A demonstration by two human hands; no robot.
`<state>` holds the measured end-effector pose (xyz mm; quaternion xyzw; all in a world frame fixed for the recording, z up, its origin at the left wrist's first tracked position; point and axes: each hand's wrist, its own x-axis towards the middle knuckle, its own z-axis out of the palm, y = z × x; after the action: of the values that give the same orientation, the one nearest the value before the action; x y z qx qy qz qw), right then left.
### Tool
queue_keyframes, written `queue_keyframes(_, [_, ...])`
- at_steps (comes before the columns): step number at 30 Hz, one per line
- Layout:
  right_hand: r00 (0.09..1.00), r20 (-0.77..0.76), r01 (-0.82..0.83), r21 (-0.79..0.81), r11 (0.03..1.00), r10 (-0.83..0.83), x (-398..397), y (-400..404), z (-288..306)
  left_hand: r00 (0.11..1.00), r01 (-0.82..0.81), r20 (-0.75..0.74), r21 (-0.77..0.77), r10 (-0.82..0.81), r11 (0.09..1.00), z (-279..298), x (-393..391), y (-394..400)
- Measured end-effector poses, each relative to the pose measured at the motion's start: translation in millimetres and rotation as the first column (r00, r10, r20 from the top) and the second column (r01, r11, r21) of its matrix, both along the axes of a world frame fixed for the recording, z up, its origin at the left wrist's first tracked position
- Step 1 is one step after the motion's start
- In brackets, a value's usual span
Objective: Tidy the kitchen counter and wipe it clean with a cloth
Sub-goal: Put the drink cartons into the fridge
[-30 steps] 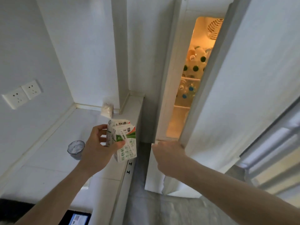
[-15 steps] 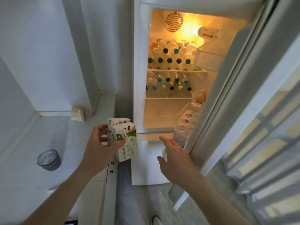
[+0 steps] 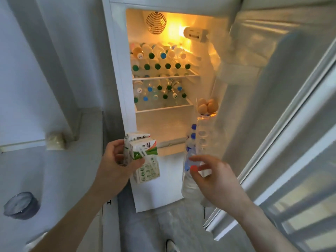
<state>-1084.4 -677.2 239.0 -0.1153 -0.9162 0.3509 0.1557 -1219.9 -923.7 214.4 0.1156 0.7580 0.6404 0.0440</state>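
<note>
Gripping two small cartons (image 3: 143,157) together, your left hand (image 3: 116,167) holds them up in front of the open fridge (image 3: 120,73), thumb across the front carton and fingers curled round the back one. Both cartons stand roughly upright, long axis running top to bottom, tops tipped slightly away from you, printed green-and-white faces turned your way. They hang between the counter edge and the fridge opening, above the floor gap, touching neither.

Your right hand (image 3: 214,177) reaches toward the door shelf, fingers spread and loosely bent, nothing gripped; the fingertips sit just at a clear bottle with a red cap (image 3: 194,168), though whether they touch it is hard to tell.

Inside the fridge, the two upper shelves are packed with bottles lying on their sides, green, blue and white caps (image 3: 168,66) pointing out at you. The shelf below them looks bare. In the door (image 3: 272,88), brown eggs (image 3: 208,106) sit above a clear tray of round hollows (image 3: 203,135), with blue-capped bottles (image 3: 193,131) beside it.

On the counter (image 3: 60,175) to your left, a glass (image 3: 21,205) stands near the frame's edge, and a small pale packet (image 3: 55,141) rests in the back corner. The door is smeared with motion blur, and its upper bin is hard to make out.
</note>
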Motion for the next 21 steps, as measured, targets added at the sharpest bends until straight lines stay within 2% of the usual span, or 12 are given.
queue_keyframes(3, [0.988, -0.152, 0.011, -0.115, 0.993, -0.028, -3.7, 6.7, 18.3, 0.999, 0.036, 0.014, 0.020, -0.037, 0.999, 2.2, -4.8, 13.4])
queue_keyframes(5, [0.981, -0.192, -0.001, -0.177, 0.984, -0.033, -9.2, 14.8, 26.4, 0.997, 0.078, 0.023, 0.045, -0.079, 0.996, 6.6, -7.6, 25.2])
queue_keyframes(9, [0.991, -0.132, -0.063, -0.409, 0.910, 0.009, -26.8, 39.6, 32.9, 0.989, 0.146, 0.012, 0.094, -0.148, 0.985, 24.0, -11.8, 56.2])
queue_keyframes(14, [0.986, -0.155, -0.134, -0.528, 0.838, 0.060, -37.4, 58.6, 39.6, 0.960, 0.270, 0.030, 0.148, -0.277, 0.951, 40.9, -19.6, 101.5])
queue_keyframes(17, [0.980, -0.158, -0.192, -0.554, 0.810, 0.125, -39.0, 62.1, 43.3, 0.948, 0.276, 0.094, 0.223, -0.303, 0.935, 42.4, -19.0, 126.2])
queue_keyframes(21, [0.990, -0.127, -0.121, -0.626, 0.770, 0.053, -41.8, 69.3, 45.8, 0.923, 0.296, 0.172, 0.259, -0.345, 0.920, 42.1, -19.1, 148.7])
